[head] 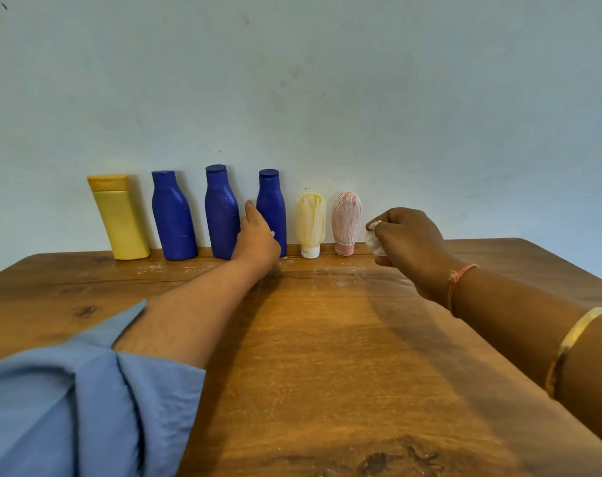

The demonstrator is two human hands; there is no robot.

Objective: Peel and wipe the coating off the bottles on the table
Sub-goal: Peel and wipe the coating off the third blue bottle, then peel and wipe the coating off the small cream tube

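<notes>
Wood, warm brown and knotted, makes up the table (327, 356), and whitish flecks (330, 271) are scattered over it near the far edge. Six containers stand in a row along that far edge, against a pale blue wall (327, 80).

From the left, the row runs:
- a yellow bottle (120, 218), its top leaning left
- the left blue bottle (172, 218)
- the middle blue bottle (220, 215)
- the right blue bottle (273, 197)
- a cream tube (310, 222) standing on its white cap
- a pink tube (346, 218), also cap down

Both tubes wear a wrinkled whitish coating.

The left hand (258, 241) reaches out of a blue sleeve (68, 407) and grasps the right blue bottle low on its body. The thumb lies up the bottle's left side and the fingers curl round its front. The bottle stands upright in the row.

The right hand (409, 242) hangs above the table just right of the pink tube and is not touching it. Its fingers are clenched round a crumpled white wad (372, 239) (cloth or tissue, I cannot tell which). That wrist carries an orange thread (459, 280), and a yellow bangle (575, 335) sits further up the arm.
</notes>
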